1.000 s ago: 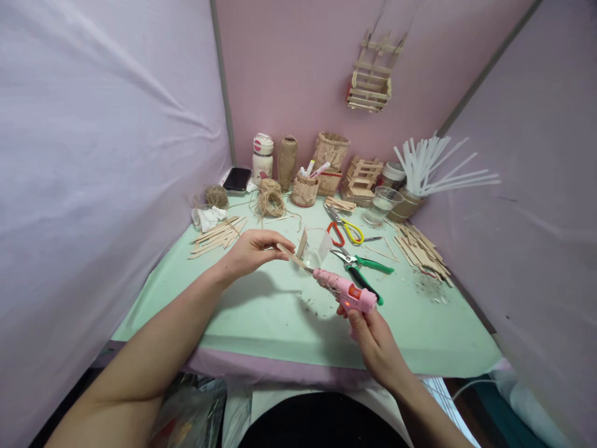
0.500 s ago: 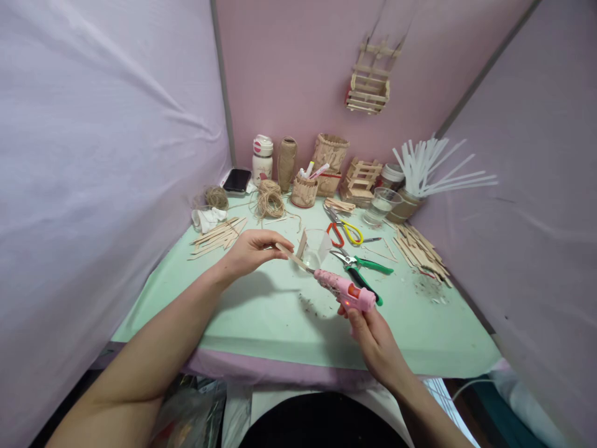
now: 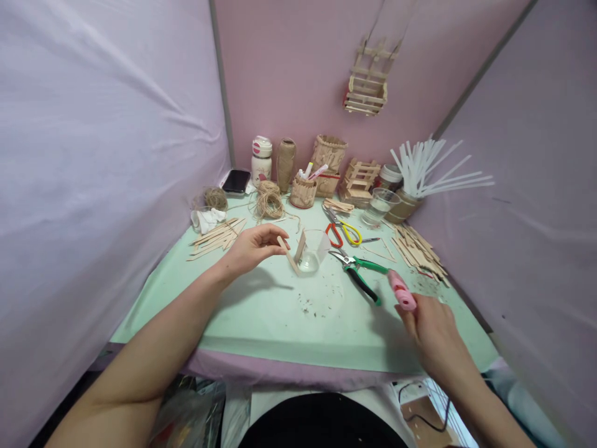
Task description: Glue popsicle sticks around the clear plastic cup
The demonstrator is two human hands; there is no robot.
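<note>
My left hand (image 3: 261,247) pinches one end of a flat wooden craft stick (image 3: 289,256), which slants down to the right. Just right of the stick stands a clear plastic cup (image 3: 310,261) with a wooden piece on its left side. My right hand (image 3: 431,320) is closed around a pink hot glue gun (image 3: 401,291), over the right part of the table. The gun's nozzle points away from me and is hard to make out. Beside it lie green-handled pruning shears (image 3: 357,270), their blades toward the cup.
Scissors (image 3: 342,227) with red and yellow handles lie behind the shears. Craft sticks (image 3: 420,252) are piled right, more sticks (image 3: 217,238) left. Twine (image 3: 269,202), a cup of water (image 3: 380,208) and white glue sticks (image 3: 424,165) stand along the back. Dark crumbs (image 3: 312,305) dot the table (image 3: 261,330).
The glue gun in my right hand has swung away from the craft stick to the right. My left hand still holds the stick, now tilted more steeply beside the cup.
</note>
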